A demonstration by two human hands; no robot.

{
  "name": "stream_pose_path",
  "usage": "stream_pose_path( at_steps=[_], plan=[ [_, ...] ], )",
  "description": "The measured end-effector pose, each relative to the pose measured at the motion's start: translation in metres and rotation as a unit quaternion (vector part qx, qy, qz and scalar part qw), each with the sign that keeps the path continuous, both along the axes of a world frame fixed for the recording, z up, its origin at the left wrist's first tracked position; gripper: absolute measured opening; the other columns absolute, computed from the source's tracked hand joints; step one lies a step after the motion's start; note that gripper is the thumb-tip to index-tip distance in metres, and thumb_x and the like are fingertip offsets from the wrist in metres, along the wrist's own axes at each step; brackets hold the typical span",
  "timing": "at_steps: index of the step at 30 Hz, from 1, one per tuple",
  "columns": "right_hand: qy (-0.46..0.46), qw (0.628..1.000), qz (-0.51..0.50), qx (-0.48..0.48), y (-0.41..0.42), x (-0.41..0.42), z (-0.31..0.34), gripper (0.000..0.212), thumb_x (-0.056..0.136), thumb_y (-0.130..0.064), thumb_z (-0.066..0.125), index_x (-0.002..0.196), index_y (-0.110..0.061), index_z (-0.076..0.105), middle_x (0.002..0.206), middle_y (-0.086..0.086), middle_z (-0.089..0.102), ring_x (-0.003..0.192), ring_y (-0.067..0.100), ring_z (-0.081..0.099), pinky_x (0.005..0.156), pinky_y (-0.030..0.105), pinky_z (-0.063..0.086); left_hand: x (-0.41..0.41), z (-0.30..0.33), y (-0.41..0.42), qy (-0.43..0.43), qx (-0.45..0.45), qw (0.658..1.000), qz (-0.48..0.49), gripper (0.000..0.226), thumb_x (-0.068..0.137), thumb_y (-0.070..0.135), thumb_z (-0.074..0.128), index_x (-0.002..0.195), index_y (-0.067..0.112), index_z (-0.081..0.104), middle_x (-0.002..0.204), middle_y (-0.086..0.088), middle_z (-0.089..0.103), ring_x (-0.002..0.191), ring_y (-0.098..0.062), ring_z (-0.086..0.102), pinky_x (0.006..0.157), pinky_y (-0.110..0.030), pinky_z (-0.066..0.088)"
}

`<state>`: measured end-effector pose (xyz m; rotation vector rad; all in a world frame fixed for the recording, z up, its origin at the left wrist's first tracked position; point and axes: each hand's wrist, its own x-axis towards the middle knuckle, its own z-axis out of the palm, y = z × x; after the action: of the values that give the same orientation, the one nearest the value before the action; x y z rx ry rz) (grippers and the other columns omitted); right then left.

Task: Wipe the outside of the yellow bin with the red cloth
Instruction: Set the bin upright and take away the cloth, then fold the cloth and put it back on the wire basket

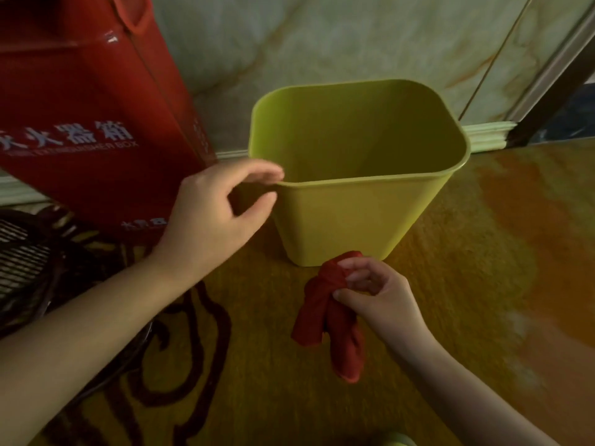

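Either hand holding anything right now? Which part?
Right hand pinches the red cloth at its bunched top end; the rest hangs. Left hand is open at the yellow bin rim corner, gripping nothing.

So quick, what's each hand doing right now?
Left hand: open, fingertips at the rim of the yellow bin, not gripping it.
Right hand: closed on the red cloth, just below the bin.

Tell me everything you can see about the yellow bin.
The yellow bin is a smooth, plastic-looking tub with rounded corners, a thin rolled rim and walls tapering downward. It stands upright and looks empty, on the patterned floor near the wall. The left hand reaches its near-left rim corner; the red cloth, pinched in the right hand, hangs by its base.
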<state>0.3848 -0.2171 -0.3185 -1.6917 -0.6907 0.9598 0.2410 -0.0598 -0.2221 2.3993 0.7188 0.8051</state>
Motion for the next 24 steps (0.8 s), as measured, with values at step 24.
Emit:
stream_pose_path(
  at_steps=[24],
  plan=[
    [-0.142, 0.903, 0.393, 0.094, 0.163, -0.138, 0.080, 0.062, 0.069, -0.016, 0.074, 0.123, -0.037, 0.052, 0.122, -0.005, 0.053, 0.107, -0.006, 0.049, 0.093, 0.015, 0.042, -0.163, -0.051, -0.002, -0.273, -0.553, 0.758, 0.210, 0.033, 0.070, 0.016, 0.067, 0.103, 0.013, 0.069, 0.100, -0.006, 0.075, 0.092, -0.017, 0.070, 0.069, -0.022, 0.055]
  ],
)
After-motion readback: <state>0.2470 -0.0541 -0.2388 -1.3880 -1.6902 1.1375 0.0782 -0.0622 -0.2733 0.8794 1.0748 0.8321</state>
